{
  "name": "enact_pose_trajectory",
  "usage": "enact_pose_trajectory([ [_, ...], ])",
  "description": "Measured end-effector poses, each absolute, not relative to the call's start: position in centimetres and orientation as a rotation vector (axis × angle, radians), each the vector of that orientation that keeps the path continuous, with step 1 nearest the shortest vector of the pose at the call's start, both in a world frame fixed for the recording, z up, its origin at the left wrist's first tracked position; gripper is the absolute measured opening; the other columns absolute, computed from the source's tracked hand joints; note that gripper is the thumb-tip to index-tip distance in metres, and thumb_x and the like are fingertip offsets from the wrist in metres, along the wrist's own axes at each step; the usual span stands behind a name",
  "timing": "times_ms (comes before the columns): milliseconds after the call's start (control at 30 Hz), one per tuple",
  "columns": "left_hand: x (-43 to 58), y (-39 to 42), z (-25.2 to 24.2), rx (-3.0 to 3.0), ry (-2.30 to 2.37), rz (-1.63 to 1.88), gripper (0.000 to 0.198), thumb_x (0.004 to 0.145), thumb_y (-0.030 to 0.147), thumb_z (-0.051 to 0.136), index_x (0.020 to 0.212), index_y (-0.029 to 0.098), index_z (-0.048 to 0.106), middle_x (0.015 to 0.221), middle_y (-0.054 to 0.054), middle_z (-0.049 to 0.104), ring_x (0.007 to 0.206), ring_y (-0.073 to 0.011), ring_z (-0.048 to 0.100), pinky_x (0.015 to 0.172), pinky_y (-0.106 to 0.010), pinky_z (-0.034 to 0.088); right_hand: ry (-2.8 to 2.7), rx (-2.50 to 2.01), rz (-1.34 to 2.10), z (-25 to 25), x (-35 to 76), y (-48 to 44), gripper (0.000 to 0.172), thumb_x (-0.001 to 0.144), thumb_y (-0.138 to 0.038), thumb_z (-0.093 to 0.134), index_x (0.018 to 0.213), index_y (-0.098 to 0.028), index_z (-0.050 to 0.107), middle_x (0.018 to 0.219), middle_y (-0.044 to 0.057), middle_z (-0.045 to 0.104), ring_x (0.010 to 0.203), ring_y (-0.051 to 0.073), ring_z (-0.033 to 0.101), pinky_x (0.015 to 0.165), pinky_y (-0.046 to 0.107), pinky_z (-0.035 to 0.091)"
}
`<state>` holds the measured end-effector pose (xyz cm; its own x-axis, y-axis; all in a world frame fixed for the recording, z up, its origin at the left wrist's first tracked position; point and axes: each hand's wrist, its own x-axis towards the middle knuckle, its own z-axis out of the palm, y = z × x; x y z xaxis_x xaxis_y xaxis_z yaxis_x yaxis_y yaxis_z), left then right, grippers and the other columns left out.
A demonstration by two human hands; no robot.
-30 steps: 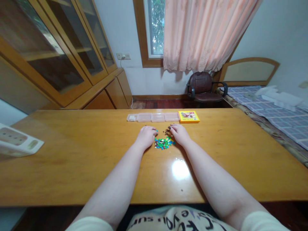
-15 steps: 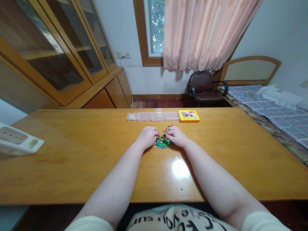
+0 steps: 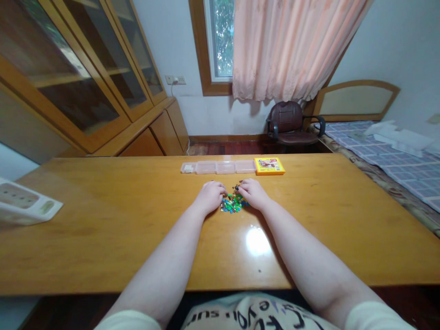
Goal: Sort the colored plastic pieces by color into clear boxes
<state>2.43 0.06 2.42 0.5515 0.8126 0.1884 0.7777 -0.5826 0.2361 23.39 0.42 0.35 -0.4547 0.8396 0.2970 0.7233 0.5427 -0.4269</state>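
Near the middle of the wooden surface (image 3: 120,220), a low pile of small pieces (image 3: 233,205), mostly green and blue, lies between the left hand (image 3: 210,197) and the right hand (image 3: 255,194). Just beyond the pile, a few dark brown pieces (image 3: 234,187) are strewn beside the right hand's fingertips. The left hand's grip is loosely curled, its fingertips by the edge of the pile; whether anything is pinched there cannot be made out. The right hand's grip is partly closed too, fingers bent toward the dark brown pieces, and at this size I cannot tell if it has hold of one.

Handling such tiny parts should go best with a light pinch of thumb and forefinger, one piece at a time, taken from the pile's rim rather than its crown, so that neighbours do not scatter. Flat ones will probably need a nail under an edge, or a short slide across the smooth surface, before they lift. Leaving a gap between the dark brown pieces and the coloured pile would help, since a little finger could easily sweep them together. Transparent trays (image 3: 225,167) and a yellow box (image 3: 270,166) stand in a row beyond the hands.
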Motion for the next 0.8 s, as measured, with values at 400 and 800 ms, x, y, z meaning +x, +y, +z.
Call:
enact_pose_trajectory([
  [400,2.62,-0.04,2.37,2.654,1.262,0.382,0.032,0.078,0.010,0.050,0.087,0.027,0.076,0.094,-0.002,0.069,0.091,-0.0190,0.058,0.090,-0.035,0.044,-2.353,-1.195,0.337,0.35,23.32,0.36,0.036,0.094,-0.031,0.045,0.073,-0.018,0.071,0.076,0.005,0.061,0.075,0.016,0.050,0.074,0.030,0.035],
  [800,2.71,-0.12,2.27,2.662,1.368,0.379,0.034,0.079,0.012,0.050,0.098,0.027,0.073,0.107,-0.003,0.067,0.101,-0.0194,0.057,0.096,-0.036,0.043,-2.381,-1.035,0.441,0.28,23.42,0.48,0.038,0.094,-0.035,0.044,0.076,-0.020,0.074,0.073,0.003,0.062,0.076,0.016,0.051,0.077,0.030,0.035],
])
